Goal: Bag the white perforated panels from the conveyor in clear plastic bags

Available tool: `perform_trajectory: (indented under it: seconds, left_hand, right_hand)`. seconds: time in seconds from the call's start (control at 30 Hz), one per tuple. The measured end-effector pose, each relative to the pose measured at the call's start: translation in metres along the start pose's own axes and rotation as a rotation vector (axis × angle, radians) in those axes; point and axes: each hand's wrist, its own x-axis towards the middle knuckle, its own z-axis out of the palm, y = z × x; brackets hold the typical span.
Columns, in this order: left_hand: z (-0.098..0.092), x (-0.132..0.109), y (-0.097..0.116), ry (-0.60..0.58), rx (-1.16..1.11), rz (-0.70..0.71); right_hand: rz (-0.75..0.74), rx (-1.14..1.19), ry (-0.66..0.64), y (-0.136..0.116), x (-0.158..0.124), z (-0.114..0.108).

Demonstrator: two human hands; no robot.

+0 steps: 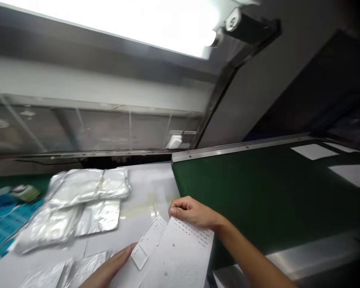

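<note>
My right hand (195,212) pinches the top edge of a white flat panel (180,256) with rows of small dark slots and a few round holes. Behind that panel, on its left, shows a second white piece (150,242) with a raised rim and a small square outline. My left hand (112,267) grips this second piece by its left edge; most of its fingers are hidden. Both pieces are tilted and overlap, and I cannot tell whether they are joined. Below my left hand lie clear plastic bags (87,267).
Bundled clear plastic bags (84,186) are stacked on the white tabletop (138,208) at left. Blue printed sheets (16,224) and a small jar (25,193) lie beyond. To the right runs a green conveyor belt (243,192) carrying white flat pieces (313,151). A bright lamp (123,20) hangs above.
</note>
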Motion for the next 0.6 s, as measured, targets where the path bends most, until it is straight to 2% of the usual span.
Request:
perform_trajectory:
  seconds: [0.1, 0.23, 0.33, 0.43, 0.53, 0.6]
  left_hand:
    - [-0.013, -0.019, -0.006, -0.086, -0.009, 0.044]
    - [-0.021, -0.039, -0.014, -0.084, -0.026, 0.102]
    - [-0.025, -0.048, -0.02, -0.12, -0.068, 0.107]
    - [-0.028, -0.051, -0.027, -0.149, -0.109, 0.102]
    - [-0.029, -0.048, -0.036, -0.175, -0.119, 0.128]
    - [-0.03, -0.043, -0.043, -0.169, -0.141, 0.13]
  right_hand:
    - [-0.032, -0.005, -0.121, 0.004, 0.027, 0.036]
    - [-0.071, -0.047, -0.125, 0.007, 0.046, 0.073]
    - [-0.113, -0.138, -0.014, 0.007, 0.049, 0.092]
    - [-0.168, -0.257, 0.094, 0.007, 0.049, 0.101]
    - [-0.218, -0.498, 0.201, 0.009, 0.047, 0.108]
    - [-0.192, -0.674, 0.352, 0.017, 0.041, 0.12]
